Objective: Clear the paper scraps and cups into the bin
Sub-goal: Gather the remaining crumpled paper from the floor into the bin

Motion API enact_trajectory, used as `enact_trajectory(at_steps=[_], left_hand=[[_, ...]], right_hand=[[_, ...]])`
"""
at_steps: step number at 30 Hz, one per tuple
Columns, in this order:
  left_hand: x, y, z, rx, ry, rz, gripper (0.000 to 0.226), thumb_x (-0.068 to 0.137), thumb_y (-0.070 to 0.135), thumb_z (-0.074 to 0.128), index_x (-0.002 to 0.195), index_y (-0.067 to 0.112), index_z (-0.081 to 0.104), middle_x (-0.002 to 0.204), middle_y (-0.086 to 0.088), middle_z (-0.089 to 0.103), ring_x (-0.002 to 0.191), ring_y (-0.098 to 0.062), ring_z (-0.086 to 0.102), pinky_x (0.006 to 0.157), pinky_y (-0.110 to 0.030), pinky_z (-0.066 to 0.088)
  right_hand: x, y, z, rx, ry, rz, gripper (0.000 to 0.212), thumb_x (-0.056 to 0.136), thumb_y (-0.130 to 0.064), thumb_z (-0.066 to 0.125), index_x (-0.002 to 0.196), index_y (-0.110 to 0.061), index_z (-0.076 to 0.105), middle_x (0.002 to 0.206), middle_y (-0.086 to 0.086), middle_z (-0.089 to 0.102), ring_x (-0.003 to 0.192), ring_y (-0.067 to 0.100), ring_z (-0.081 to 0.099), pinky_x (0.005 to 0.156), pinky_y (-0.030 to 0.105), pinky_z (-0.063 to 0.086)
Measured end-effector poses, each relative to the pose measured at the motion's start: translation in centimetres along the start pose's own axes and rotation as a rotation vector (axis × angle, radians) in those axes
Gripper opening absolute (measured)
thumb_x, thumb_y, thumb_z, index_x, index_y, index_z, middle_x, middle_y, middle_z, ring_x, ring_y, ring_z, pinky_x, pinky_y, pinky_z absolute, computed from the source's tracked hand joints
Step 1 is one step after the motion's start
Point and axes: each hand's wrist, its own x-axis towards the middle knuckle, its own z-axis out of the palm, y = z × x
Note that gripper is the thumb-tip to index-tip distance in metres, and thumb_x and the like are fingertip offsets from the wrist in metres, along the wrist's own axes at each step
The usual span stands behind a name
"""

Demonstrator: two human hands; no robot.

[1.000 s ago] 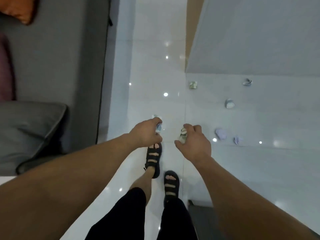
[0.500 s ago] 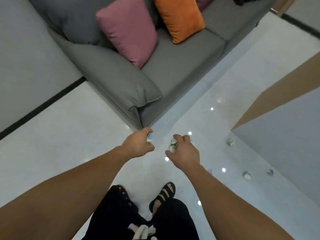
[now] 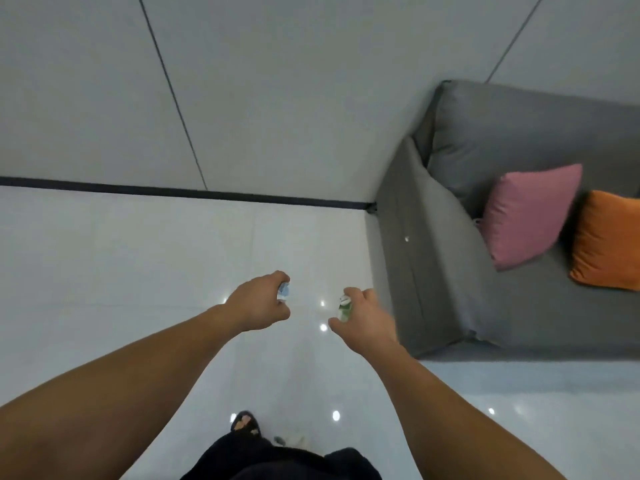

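Observation:
My left hand [image 3: 261, 303] grips a small crumpled blue-and-white paper scrap [image 3: 284, 292], which peeks out between thumb and fingers. My right hand [image 3: 367, 317] grips a crumpled green-and-white paper cup [image 3: 345, 308]. Both hands are held out in front of me at waist height above the glossy white floor [image 3: 138, 271], about a hand's width apart. No bin is in view. The other scraps on the floor are out of the frame.
A grey sofa [image 3: 467, 237] stands close on the right, with a pink cushion [image 3: 530, 213] and an orange cushion [image 3: 609, 240] on it. A grey panelled wall [image 3: 242, 81] with a black skirting line lies ahead. My sandalled foot [image 3: 245, 422] shows at the bottom.
I have turned left: the sofa slid from the top of the view to the right, and the scraps on the floor left the frame. Both hands keep their hold.

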Motion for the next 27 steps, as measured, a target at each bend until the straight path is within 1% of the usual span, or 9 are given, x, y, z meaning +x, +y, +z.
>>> enact_trajectory(at_steps=[2,4,7,10,14,17,20,22,27], left_hand=[[-0.8,-5.0,-4.0,-0.038,0.076,-0.081,0.052,0.079,0.026,0.059,0.129,0.025,0.045,0.105,0.006,0.058,0.078,-0.017,0.057,0.068,-0.028,0.046],[-1.3,-7.9,-6.6,-0.058,0.121,-0.13,0.053,0.078,0.026,0.06,0.129,0.025,0.046,0.106,0.006,0.058,0.082,-0.019,0.059,0.071,-0.028,0.048],[-1.9,-13.5,-10.8,-0.102,0.216,-0.211,0.055,0.078,0.026,0.06,0.131,0.025,0.045,0.106,0.007,0.056,0.082,-0.018,0.058,0.067,-0.026,0.043],[-1.9,-18.4,-14.3,-0.141,0.286,-0.294,0.057,0.079,0.027,0.061,0.133,0.024,0.044,0.108,0.005,0.057,0.082,-0.017,0.056,0.065,-0.024,0.039],[-0.9,-24.1,-19.0,-0.196,0.37,-0.399,0.058,0.079,0.027,0.062,0.134,0.023,0.044,0.105,0.004,0.057,0.082,-0.018,0.057,0.065,-0.024,0.041],[-0.8,-27.8,-22.7,-0.246,0.439,-0.5,0.055,0.078,0.027,0.061,0.131,0.024,0.045,0.103,0.005,0.056,0.083,-0.018,0.058,0.066,-0.025,0.042],[-0.9,-31.6,-25.7,-0.278,0.523,-0.598,0.053,0.079,0.026,0.06,0.13,0.024,0.047,0.102,0.006,0.057,0.084,-0.017,0.058,0.066,-0.025,0.041],[-1.3,-34.2,-27.4,-0.317,0.564,-0.655,0.053,0.079,0.026,0.06,0.13,0.023,0.046,0.102,0.005,0.057,0.084,-0.018,0.058,0.066,-0.026,0.042],[-3.1,-42.2,-30.7,-0.393,0.628,-0.76,0.055,0.081,0.027,0.06,0.133,0.022,0.044,0.105,0.005,0.055,0.087,-0.018,0.057,0.073,-0.028,0.047]], right_hand=[[2.7,-6.1,0.7,-0.031,-0.013,-0.089,0.064,0.081,-0.047,0.06,0.138,-0.03,0.037,0.129,-0.003,0.039,0.092,0.021,0.058,0.069,0.028,0.042],[4.6,-10.4,1.0,-0.052,-0.025,-0.154,0.065,0.081,-0.048,0.06,0.138,-0.029,0.037,0.129,-0.003,0.039,0.094,0.022,0.059,0.069,0.028,0.042],[8.0,-18.1,2.3,-0.105,-0.062,-0.29,0.066,0.082,-0.049,0.06,0.14,-0.029,0.036,0.131,-0.002,0.038,0.098,0.024,0.06,0.07,0.028,0.042],[11.3,-24.8,3.7,-0.157,-0.106,-0.406,0.066,0.083,-0.049,0.06,0.14,-0.029,0.035,0.131,-0.001,0.039,0.098,0.024,0.06,0.069,0.028,0.04],[16.6,-33.2,5.2,-0.195,-0.139,-0.555,0.065,0.083,-0.048,0.06,0.14,-0.028,0.036,0.131,0.0,0.04,0.098,0.024,0.06,0.07,0.028,0.042],[20.2,-39.4,5.7,-0.228,-0.198,-0.638,0.064,0.083,-0.047,0.06,0.139,-0.028,0.036,0.13,0.0,0.04,0.097,0.024,0.06,0.072,0.029,0.045],[23.3,-45.8,6.4,-0.272,-0.233,-0.75,0.064,0.083,-0.046,0.06,0.139,-0.027,0.037,0.13,0.0,0.04,0.097,0.024,0.06,0.074,0.03,0.047],[24.8,-50.3,7.0,-0.298,-0.253,-0.799,0.064,0.083,-0.045,0.061,0.139,-0.027,0.037,0.13,0.001,0.04,0.095,0.024,0.06,0.072,0.029,0.045],[26.2,-60.7,11.0,-0.383,-0.338,-0.941,0.062,0.082,-0.044,0.061,0.138,-0.028,0.037,0.129,0.0,0.039,0.091,0.022,0.06,0.07,0.028,0.043]])
